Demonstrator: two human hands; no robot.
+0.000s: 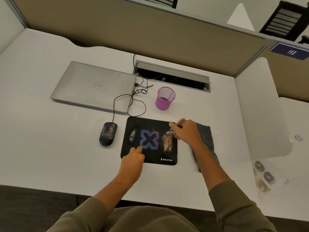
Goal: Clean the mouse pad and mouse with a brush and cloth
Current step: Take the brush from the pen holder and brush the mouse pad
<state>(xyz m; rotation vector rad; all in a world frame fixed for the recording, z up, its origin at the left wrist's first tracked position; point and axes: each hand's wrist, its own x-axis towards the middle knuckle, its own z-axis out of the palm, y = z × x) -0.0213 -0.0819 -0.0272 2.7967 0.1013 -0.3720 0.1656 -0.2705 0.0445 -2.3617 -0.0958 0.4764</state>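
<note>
- Early going: sandy crumbs still on the mouse pad (150, 141), right side, and a pale smear at left.
- Right hand (185, 131) clamped on the brush (179, 122), bristles at the crumbs.
- Left hand (133, 158), fingers loosely curled, pinning the pad's near edge.
- Mouse (108, 133) speckled, untouched, left of the pad.
- Cloth (206, 139) unused, lying right of the pad on the counter (50, 148).
</note>
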